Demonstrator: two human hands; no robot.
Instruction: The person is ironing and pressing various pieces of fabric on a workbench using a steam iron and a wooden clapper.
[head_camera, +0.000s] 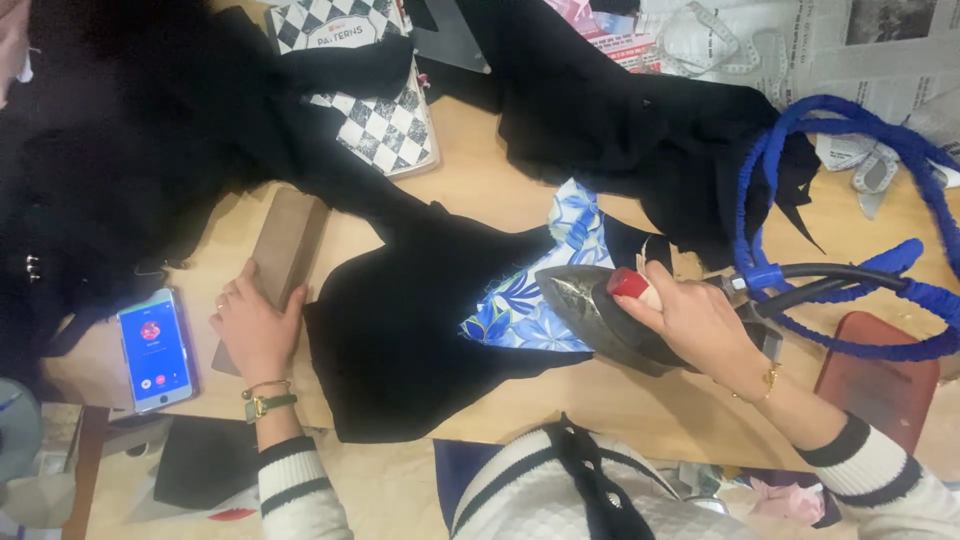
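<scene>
Iron (600, 315) — one, dark, sits on blue floral fabric (545, 290) over black cloth (400, 350) on the worktop (480, 185); right hand (695, 320) clenched round its handle. Left hand (255, 325) flat, released, on one brown block (283, 245). One phone (156, 350) beside — one blue hose (850, 220).

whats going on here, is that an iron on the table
Yes. A person is ironing at a wooden table. Their right hand grips the handle of a dark iron, whose tip rests on a blue floral fabric tucked against a black garment. Their left hand rests on a flat brown block beside the garment. A phone with a lit screen lies nearby, and a blue hose loops from the iron.
</scene>
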